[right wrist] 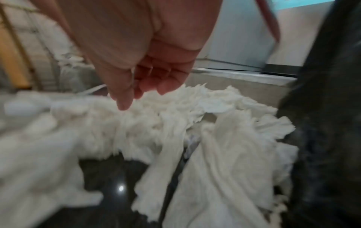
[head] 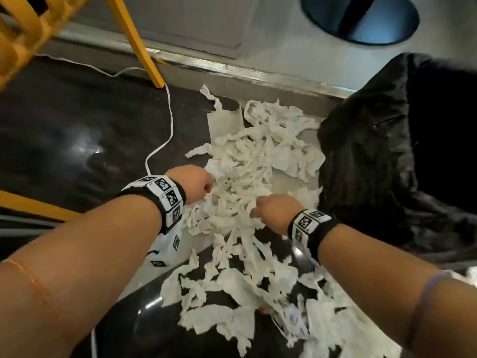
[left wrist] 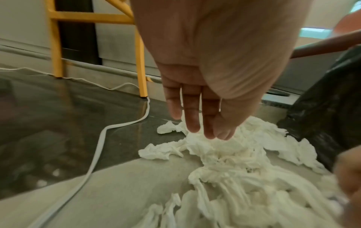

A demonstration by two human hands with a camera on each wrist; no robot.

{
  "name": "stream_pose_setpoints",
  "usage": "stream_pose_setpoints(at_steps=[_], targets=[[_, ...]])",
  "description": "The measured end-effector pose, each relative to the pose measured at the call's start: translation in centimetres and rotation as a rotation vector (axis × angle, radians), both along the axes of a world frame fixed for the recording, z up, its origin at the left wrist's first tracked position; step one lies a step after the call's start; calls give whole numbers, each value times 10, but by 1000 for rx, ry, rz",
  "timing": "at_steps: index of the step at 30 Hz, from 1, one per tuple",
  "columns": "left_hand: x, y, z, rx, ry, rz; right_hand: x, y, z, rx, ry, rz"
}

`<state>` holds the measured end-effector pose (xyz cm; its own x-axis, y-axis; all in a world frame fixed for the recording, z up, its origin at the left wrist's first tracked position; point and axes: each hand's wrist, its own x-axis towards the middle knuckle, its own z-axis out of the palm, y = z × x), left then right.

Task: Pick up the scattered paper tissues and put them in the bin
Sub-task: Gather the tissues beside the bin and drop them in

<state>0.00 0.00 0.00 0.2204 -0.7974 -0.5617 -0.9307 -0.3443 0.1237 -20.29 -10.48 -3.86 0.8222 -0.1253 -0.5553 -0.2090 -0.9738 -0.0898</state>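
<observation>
Here: crumpled white tissues (head: 240, 182), glossy black bin liner (head: 366, 161).

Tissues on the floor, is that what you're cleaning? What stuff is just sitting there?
For the job: paper tissues, black bin bag, left hand, right hand.
Just lying about: white cable, yellow chair.
</observation>
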Motion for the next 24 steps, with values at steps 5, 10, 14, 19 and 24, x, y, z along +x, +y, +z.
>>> stream_pose_setpoints(at_steps=[5, 10, 14, 19, 24], targets=[[-5, -3, -42, -20, 5, -80, 17, 1, -34, -58, 32, 66], [-23, 20, -67, -15, 144, -62, 17, -16, -7, 105, -213, -371], [-38, 21, -75, -87, 104, -128, 6, -23, 16, 338, -504, -786], [-39, 16, -72, -71, -58, -225, 1, -33, 31, 898, -655, -1279], [-36, 12, -51, -273, 208, 64, -7, -40, 42, 762, -783, -1304]])
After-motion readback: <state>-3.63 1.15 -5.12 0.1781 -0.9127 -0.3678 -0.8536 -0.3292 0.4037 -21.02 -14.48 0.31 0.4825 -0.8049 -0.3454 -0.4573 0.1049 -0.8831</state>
